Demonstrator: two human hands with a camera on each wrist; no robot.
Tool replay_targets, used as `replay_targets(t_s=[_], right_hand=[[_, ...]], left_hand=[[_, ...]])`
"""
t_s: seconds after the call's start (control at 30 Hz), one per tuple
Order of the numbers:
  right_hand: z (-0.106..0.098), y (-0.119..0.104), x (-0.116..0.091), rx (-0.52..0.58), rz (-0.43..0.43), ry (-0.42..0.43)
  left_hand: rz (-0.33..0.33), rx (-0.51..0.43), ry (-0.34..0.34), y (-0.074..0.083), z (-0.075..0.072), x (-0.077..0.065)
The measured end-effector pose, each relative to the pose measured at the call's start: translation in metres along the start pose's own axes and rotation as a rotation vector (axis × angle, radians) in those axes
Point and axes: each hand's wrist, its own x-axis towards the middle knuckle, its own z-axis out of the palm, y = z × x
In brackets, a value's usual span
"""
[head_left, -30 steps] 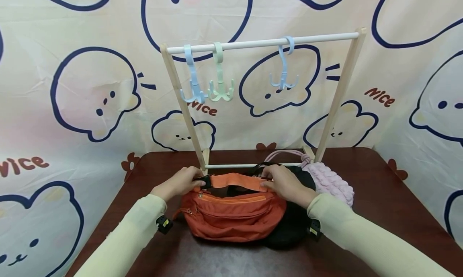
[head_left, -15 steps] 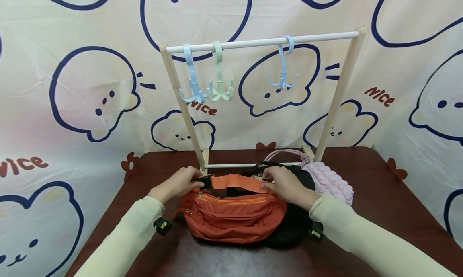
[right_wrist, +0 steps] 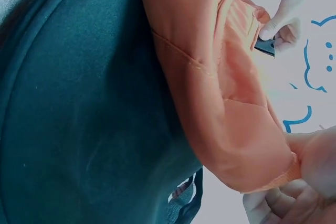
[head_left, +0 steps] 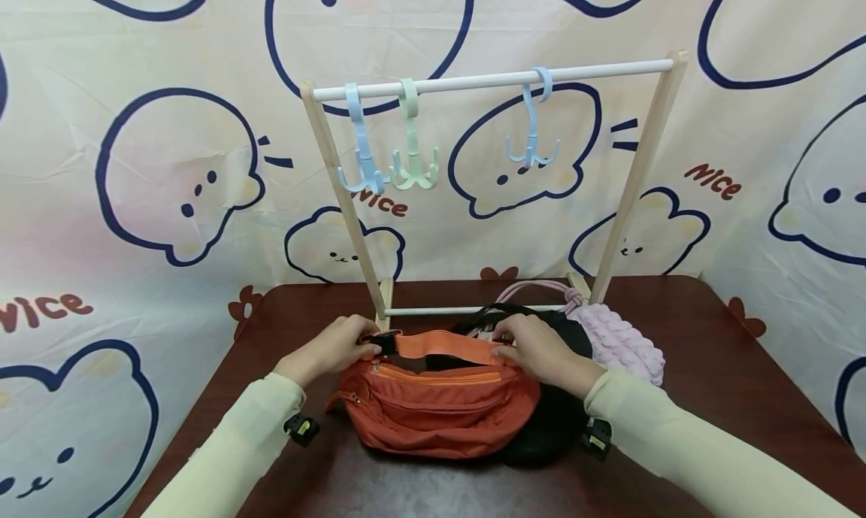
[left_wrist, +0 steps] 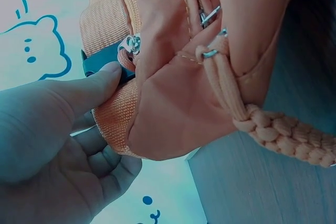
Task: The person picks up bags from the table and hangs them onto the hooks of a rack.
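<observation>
An orange waist bag (head_left: 440, 420) with zips stands on the table in the head view, its wide orange strap (head_left: 449, 344) bowed along the top. At the strap's left end my left hand (head_left: 331, 350) pinches a black buckle (left_wrist: 93, 62), thumb on top of it. My right hand (head_left: 549, 356) holds the strap's other end, where the webbing meets the bag; its fingertips are partly hidden in the head view. A braided orange cord (left_wrist: 278, 134) hangs from a ring on the bag. Directly behind the bag and to its right lies a black bag (right_wrist: 89, 108).
A pink chunky-knit bag (head_left: 619, 341) lies behind my right hand. Beyond stands a wooden rack with a white rail (head_left: 473, 83), bearing two blue hooks (head_left: 364, 157) and a green hook (head_left: 411, 142). A cartoon-print cloth surrounds the brown table (head_left: 717, 398).
Both hands keep their hold on the bag. My left wrist has shifted slightly left, and the strap and bag sit a touch lower in the head view.
</observation>
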Motion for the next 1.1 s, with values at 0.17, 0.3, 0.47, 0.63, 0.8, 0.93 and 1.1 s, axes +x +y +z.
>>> replay_targets(t_s=[0.17, 0.3, 0.47, 0.63, 0.8, 0.93, 1.1], right_hand=[[-0.002, -0.001, -0.002, 0.007, -0.005, 0.0], [-0.004, -0.002, -0.003, 0.01, -0.008, 0.01], [-0.005, -0.003, -0.004, 0.002, -0.01, 0.031], [-0.007, -0.005, -0.006, 0.01, -0.019, 0.047], [-0.011, -0.008, -0.007, 0.015, -0.019, 0.064], [-0.013, -0.01, -0.007, 0.023, -0.016, 0.069], [-0.016, -0.011, -0.008, 0.025, -0.023, 0.068]], left_hand=[[-0.002, 0.005, 0.016, 0.001, 0.0, -0.002], [0.007, 0.004, 0.04, 0.002, 0.0, -0.004], [0.029, -0.004, 0.062, 0.003, -0.002, -0.007], [0.044, 0.007, 0.09, 0.005, -0.005, -0.009], [0.06, 0.016, 0.116, 0.007, -0.007, -0.01], [0.06, 0.009, 0.129, 0.009, -0.009, -0.012], [0.054, 0.003, 0.145, 0.013, -0.011, -0.013]])
